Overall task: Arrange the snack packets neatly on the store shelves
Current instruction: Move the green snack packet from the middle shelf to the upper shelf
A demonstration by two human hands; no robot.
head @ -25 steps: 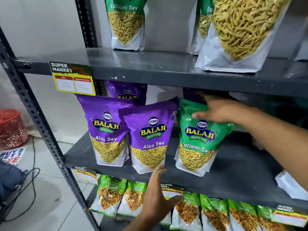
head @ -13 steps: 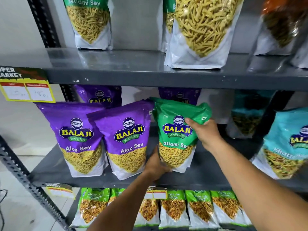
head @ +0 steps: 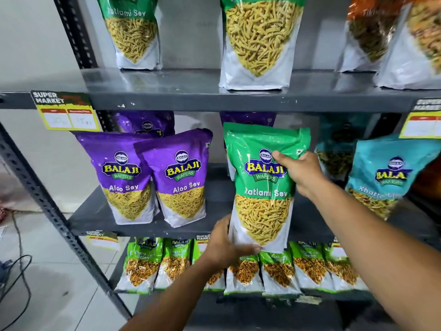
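Observation:
A green Ratlami Sev packet [head: 260,187] is held upright in front of the middle shelf [head: 95,218], its bottom out past the shelf's front edge. My right hand [head: 300,173] grips its upper right side, thumb across the front. My left hand [head: 224,244] holds its bottom left corner from below. Two purple Aloo Sev packets [head: 124,177] [head: 181,177] stand side by side to its left, with more purple packets [head: 145,123] behind. Teal packets [head: 386,177] stand to the right.
The top shelf [head: 191,91] carries green Ratlami Sev packets [head: 133,32] [head: 257,41] and orange ones at the right. Small green packets [head: 143,263] line the bottom shelf. A yellow price tag [head: 66,113] hangs on the shelf edge. Cables [head: 16,283] lie on the floor at left.
Both hands have lifted the green packet up and forward, off the shelf, and it now stands straighter. My left hand moved from the packet's lower left edge to under its bottom corner.

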